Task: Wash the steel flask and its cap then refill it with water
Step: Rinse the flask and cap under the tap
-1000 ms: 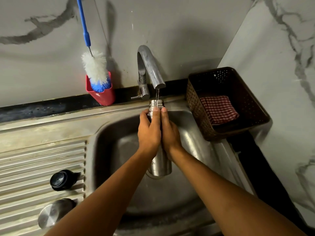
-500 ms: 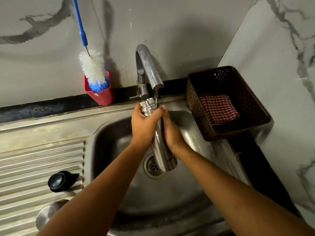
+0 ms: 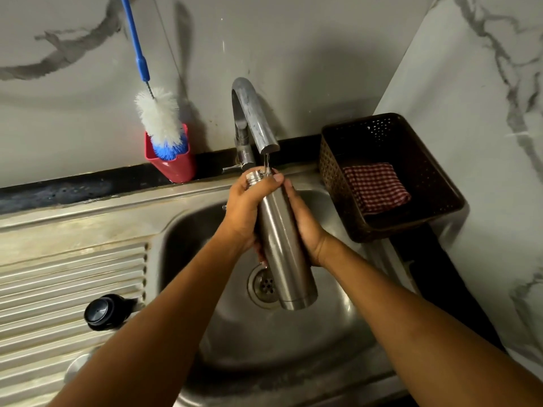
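The steel flask is held over the sink basin, tilted with its threaded mouth up and to the left, just below the tap. A thin stream of water falls from the spout onto the neck and my fingers. My left hand wraps the neck and upper body. My right hand presses against the flask's right side. The black cap lies on the ribbed drainboard at the left, apart from both hands.
A blue-handled bottle brush stands in a red holder behind the sink. A dark basket with a red checked cloth sits at the right. A steel disc shows beside my left forearm. The drain lies under the flask.
The flask has tipped from upright under the stream to a slant, mouth shifted left and base swung right. My hands have slid along its body; more of the flask shows.
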